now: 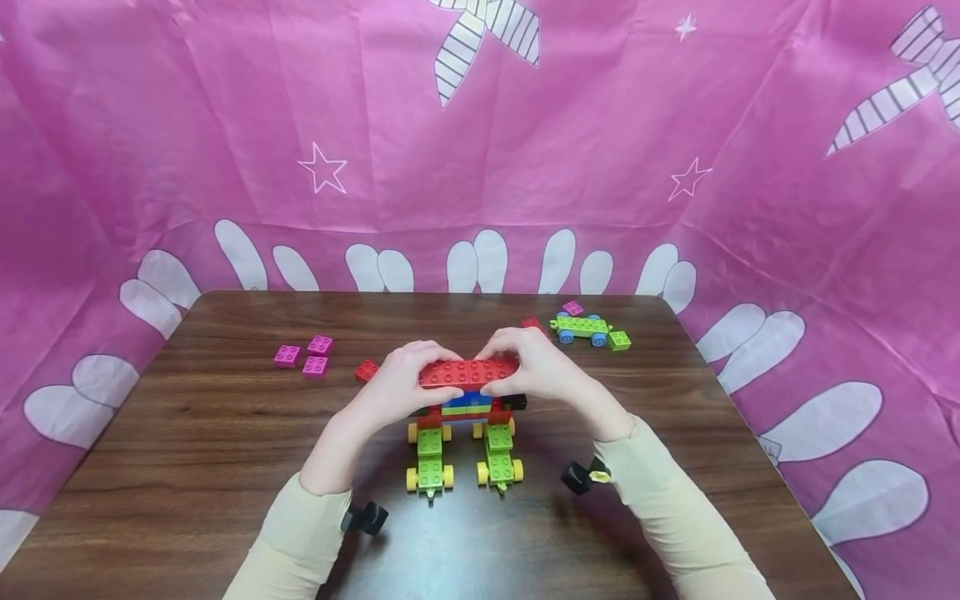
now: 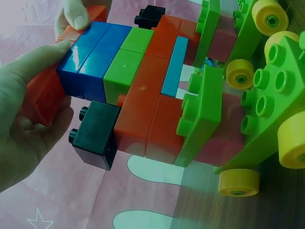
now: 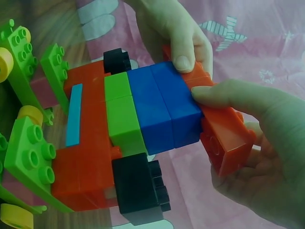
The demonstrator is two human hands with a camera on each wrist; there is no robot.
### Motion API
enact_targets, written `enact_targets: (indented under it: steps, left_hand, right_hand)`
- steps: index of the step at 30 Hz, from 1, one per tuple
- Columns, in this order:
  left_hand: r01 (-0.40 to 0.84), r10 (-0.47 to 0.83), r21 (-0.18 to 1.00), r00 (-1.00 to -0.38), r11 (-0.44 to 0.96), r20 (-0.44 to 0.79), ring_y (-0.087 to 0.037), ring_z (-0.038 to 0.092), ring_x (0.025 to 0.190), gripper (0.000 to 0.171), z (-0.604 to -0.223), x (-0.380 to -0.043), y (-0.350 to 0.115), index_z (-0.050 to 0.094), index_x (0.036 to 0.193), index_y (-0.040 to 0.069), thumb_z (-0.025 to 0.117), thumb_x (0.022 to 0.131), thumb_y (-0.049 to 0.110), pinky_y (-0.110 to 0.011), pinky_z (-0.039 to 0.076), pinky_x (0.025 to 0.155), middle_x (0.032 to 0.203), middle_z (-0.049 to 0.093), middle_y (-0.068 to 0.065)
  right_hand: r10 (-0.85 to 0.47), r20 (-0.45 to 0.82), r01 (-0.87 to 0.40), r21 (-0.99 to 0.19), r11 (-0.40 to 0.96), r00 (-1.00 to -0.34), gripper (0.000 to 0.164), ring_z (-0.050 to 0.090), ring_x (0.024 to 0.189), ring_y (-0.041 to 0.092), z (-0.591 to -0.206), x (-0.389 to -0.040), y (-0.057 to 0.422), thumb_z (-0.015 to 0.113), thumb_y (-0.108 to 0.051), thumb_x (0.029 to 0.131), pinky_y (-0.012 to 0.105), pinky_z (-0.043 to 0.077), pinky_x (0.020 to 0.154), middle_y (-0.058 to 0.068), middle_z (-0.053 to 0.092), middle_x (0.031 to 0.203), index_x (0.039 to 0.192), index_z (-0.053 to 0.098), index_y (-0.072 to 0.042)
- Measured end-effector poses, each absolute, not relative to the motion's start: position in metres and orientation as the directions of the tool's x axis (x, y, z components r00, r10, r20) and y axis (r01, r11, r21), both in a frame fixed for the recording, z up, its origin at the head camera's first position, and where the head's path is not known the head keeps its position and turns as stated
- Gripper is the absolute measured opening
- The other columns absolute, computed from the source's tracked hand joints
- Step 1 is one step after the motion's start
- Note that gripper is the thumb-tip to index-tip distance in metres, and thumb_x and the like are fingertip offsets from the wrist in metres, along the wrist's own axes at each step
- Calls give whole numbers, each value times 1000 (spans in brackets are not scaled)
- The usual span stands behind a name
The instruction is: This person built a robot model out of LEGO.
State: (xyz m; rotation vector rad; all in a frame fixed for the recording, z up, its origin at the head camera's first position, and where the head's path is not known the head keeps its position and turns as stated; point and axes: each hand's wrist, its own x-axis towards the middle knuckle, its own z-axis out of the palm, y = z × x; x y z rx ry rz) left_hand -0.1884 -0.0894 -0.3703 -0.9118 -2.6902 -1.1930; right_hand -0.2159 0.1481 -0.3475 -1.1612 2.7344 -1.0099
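Observation:
A block figure stands upright on two lime wheeled bases [image 1: 431,473] with yellow wheels. Across its top run red bricks [image 1: 468,374], held at their left end by my left hand [image 1: 397,379] and at the right end by my right hand [image 1: 538,367]. Both thumbs lie along the near side of these bricks, with the fingers curled over the far side. Below them come blue bricks [image 2: 90,57], then lime bricks [image 3: 123,114] and a red body [image 3: 83,176] with a thin light-blue strip [image 2: 175,67]. A black brick [image 3: 138,188] juts out from each side.
Several magenta bricks [image 1: 316,366] lie at the left, and a red brick [image 1: 366,371] is beside my left hand. At the back right are a lime car base [image 1: 582,326] with blue wheels, a lime brick [image 1: 619,340], a magenta brick [image 1: 573,307] and a partly hidden red brick [image 1: 532,323].

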Motion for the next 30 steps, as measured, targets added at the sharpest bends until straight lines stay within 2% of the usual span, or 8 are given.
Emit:
enact_targets:
  steps: [16, 30]
  left_hand:
    - [540, 483, 667, -824, 513, 296, -15, 59, 93, 38, -374, -190, -91, 69, 115, 15, 80, 82, 29, -36, 53, 82, 106, 68, 1]
    - [539, 500, 672, -820, 509, 279, -15, 59, 92, 39, -374, -192, -91, 68, 116, 14, 79, 83, 32, -33, 52, 82, 105, 68, 0]
  right_hand:
    - [-625, 193, -596, -598, 536, -756, 31, 57, 80, 12, -349, -217, 149, 86, -25, 72, 28, 52, 69, -3, 71, 90, 100, 76, -14]
    - [-639, 208, -620, -580, 529, -740, 32, 56, 82, 12, -349, -214, 149, 83, -25, 73, 28, 51, 69, -3, 69, 92, 101, 73, -14]
